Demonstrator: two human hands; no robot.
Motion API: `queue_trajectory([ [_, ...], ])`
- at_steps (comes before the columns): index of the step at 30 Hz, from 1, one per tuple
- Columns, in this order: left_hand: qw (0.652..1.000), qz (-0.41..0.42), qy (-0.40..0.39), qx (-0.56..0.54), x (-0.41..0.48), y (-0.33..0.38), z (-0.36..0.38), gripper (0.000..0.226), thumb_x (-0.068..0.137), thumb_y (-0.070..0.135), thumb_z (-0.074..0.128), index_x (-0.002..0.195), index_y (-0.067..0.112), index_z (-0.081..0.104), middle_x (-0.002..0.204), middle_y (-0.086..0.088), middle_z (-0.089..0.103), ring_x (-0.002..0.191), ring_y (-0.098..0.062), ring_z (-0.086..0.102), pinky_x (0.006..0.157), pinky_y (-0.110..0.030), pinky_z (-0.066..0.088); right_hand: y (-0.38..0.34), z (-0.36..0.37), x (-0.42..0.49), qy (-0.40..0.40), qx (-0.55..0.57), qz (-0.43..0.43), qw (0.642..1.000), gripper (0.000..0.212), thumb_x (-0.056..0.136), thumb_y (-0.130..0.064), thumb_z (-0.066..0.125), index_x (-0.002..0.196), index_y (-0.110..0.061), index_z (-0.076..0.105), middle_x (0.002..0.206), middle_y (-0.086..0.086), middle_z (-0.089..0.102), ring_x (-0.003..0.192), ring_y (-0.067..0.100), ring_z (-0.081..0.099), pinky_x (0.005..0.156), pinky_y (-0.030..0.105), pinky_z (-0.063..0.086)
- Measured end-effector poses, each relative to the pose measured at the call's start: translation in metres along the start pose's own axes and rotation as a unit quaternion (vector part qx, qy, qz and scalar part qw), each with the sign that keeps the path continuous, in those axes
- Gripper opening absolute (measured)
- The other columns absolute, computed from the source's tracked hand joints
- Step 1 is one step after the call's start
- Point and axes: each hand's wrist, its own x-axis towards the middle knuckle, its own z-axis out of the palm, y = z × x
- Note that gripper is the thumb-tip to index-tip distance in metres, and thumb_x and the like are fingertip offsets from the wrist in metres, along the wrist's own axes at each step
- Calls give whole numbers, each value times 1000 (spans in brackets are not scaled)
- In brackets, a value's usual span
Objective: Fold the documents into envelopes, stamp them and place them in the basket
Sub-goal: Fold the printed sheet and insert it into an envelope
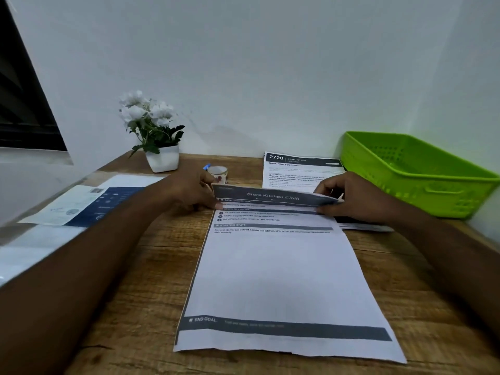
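A printed document [281,272] headed "Store Kitchen Cloth" lies lengthwise on the wooden desk in front of me. Its far edge is lifted off the desk and curls toward me. My left hand [194,193] pinches the far left corner of that raised edge. My right hand [349,197] pinches the far right corner. A second printed sheet [295,169] lies behind it, partly hidden by the raised edge. The green plastic basket [416,171] stands at the back right against the wall. Blue-and-white envelopes [89,204] lie at the left.
A white pot of white flowers [157,136] stands at the back left by the wall. A small round cup-like thing [219,173] with a blue item behind it sits beyond my left hand. The wall runs close behind the desk [140,266].
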Motion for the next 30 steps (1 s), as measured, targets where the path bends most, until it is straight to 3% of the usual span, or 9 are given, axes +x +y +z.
queue_trajectory([
  [3,999,26,-11,45,-1,-1,-5,21,78,3,75,97,12,74,62,4,63,43,2,54,43,-14,42,-4,-2,-2,-40,-19,-26,999,29,74,4,74,82,-24,74,76,-14,70,69,-1,60,65,11,42],
  [7,993,76,36,83,-3,-3,-4,19,76,0,76,88,14,77,70,0,69,50,4,56,57,-12,46,-5,-4,-4,-73,-53,-44,995,29,81,-2,73,88,-30,73,86,-12,70,79,6,61,70,19,47],
  [10,989,96,56,95,-4,-1,1,7,77,22,78,82,17,77,79,-4,74,55,3,59,65,-23,47,-4,-4,-5,-77,-91,-56,991,52,81,14,55,89,-36,68,94,-15,66,86,2,58,70,10,43],
  [13,990,86,50,102,-4,2,6,31,66,48,80,78,20,76,82,-2,73,78,-13,65,67,-26,45,-7,-5,-7,-79,-75,-55,992,61,76,22,43,90,-31,69,96,-14,66,88,-4,57,71,8,42],
  [15,991,81,35,105,-6,4,9,36,60,48,84,81,21,73,84,-1,70,82,-16,63,68,-26,44,-11,-5,-7,-84,-62,-48,993,42,88,10,52,90,-26,72,96,-10,68,88,1,58,69,9,41],
  [17,992,78,11,97,-7,4,11,39,58,44,86,84,19,70,82,1,66,78,-11,59,68,-23,44,-14,-5,-8,-91,-52,-31,994,5,89,-27,68,89,-29,72,93,-10,68,84,4,59,68,12,41],
  [20,994,68,-2,89,-5,3,12,41,56,45,86,84,20,69,85,2,67,82,-10,60,73,-24,46,-13,-4,-9,-88,-68,5,994,44,61,-67,72,94,-39,69,98,-20,64,90,0,58,79,20,47],
  [25,994,63,-13,86,-5,2,13,53,50,52,83,91,22,69,87,4,61,81,-9,56,69,-21,43,-17,-1,-10,-78,-51,18,995,59,54,-62,77,107,-41,66,108,-18,61,97,0,55,88,26,49],
  [30,993,73,-25,85,-6,2,14,51,56,45,87,94,21,64,92,5,58,80,-7,53,67,-19,41,-20,0,-8,-50,-60,4,997,61,50,-62,78,107,-44,65,105,-18,58,96,1,53,75,17,42],
])
